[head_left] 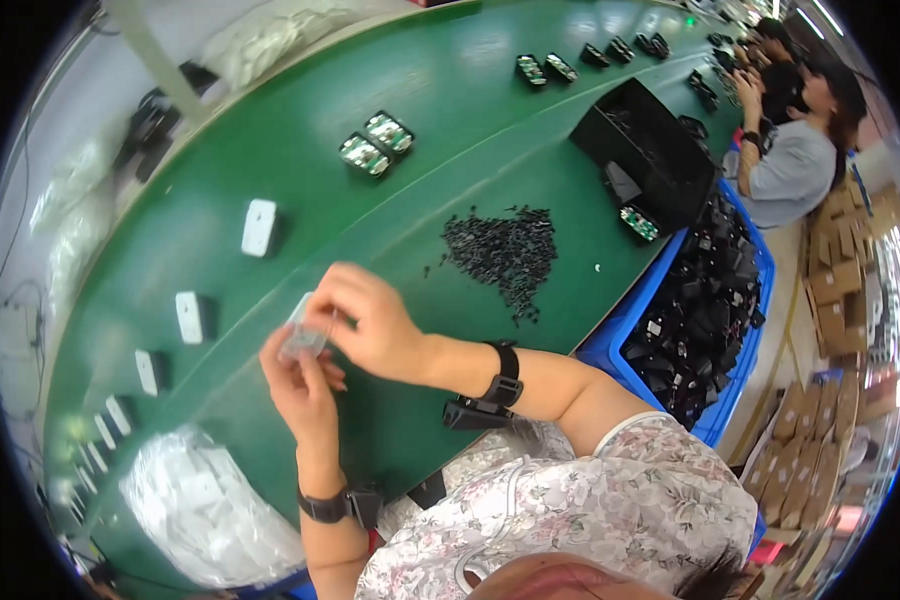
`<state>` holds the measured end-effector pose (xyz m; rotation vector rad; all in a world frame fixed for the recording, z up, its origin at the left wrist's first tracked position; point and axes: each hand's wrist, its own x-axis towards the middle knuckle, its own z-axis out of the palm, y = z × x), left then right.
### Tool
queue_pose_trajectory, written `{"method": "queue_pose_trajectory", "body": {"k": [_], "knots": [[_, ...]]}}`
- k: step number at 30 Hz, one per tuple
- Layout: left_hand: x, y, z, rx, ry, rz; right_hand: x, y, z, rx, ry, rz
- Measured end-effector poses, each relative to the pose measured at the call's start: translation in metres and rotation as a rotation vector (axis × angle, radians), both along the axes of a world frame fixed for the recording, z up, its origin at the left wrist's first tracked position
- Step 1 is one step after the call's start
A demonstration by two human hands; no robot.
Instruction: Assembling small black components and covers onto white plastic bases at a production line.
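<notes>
Over the green table (390,240), both of my hands meet at a small pale, translucent plastic piece (303,342). My left hand (305,400) supports it from below, its fingers curled round the near side. From above, my right hand (375,320) pinches at the upper edge, thumb and forefinger closed together. The fingers cover part of the piece, so its exact kind cannot be made out. A white rectangular case (260,228) lies beyond my hands, and another white case (189,317) sits to their left. To the right is a heap of tiny black parts (505,250).
Two open black cases with green circuit boards (365,154) lie farther back. At right stand a black bin (660,150) and a blue crate (610,345) full of black parts. A clear bag of white pieces (200,510) rests near left. A co-worker (795,160) sits at far right.
</notes>
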<state>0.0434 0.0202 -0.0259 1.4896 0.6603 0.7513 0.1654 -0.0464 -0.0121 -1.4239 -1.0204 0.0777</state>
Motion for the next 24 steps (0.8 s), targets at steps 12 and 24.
{"method": "queue_pose_trajectory", "body": {"k": [12,24], "knots": [[-0.003,0.006,-0.009,0.278,0.070,-0.003,0.001,0.001,-0.010,-0.193,0.508,0.303],[-0.006,0.011,-0.010,0.571,0.105,0.026,0.014,-0.001,-0.007,-0.194,0.472,0.472]]}}
